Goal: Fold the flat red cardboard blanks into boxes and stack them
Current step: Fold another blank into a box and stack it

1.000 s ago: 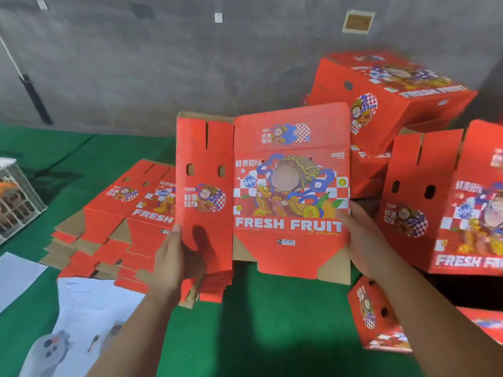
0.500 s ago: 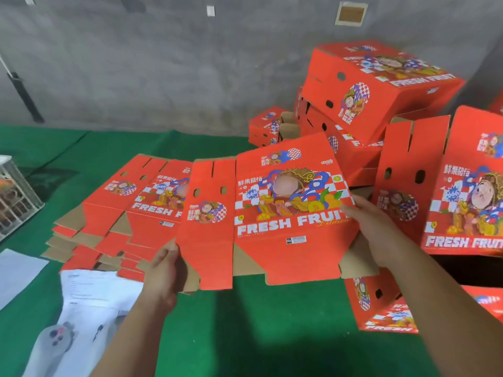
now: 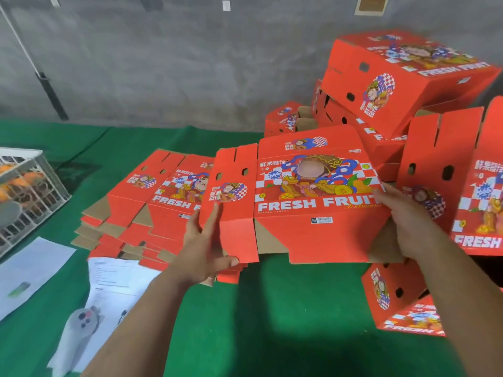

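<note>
Over the last second the held blank (image 3: pixel 313 197) has tipped from nearly upright to lying back, its printed face turned upward, and it now hangs lower over the green bench (image 3: pixel 272 322), near the middle. That suggests the person is readying it to be opened out into a box; no panel is squared up yet.

The left hand (image 3: pixel 204 240) is at the narrow side panel, fingers fairly straight along it and thumb near the bottom flap. The right hand (image 3: pixel 405 216) holds the far right edge, fingers resting on the print. The hands are well apart, one at each end.

The blank is red with a cartoon figure, "FRESH FRUIT" lettering and brown inner flaps below. The pile of flat blanks (image 3: pixel 141 210) lies just behind it toward the left edge; folded boxes (image 3: pixel 394 85) are stacked at the back right.
</note>
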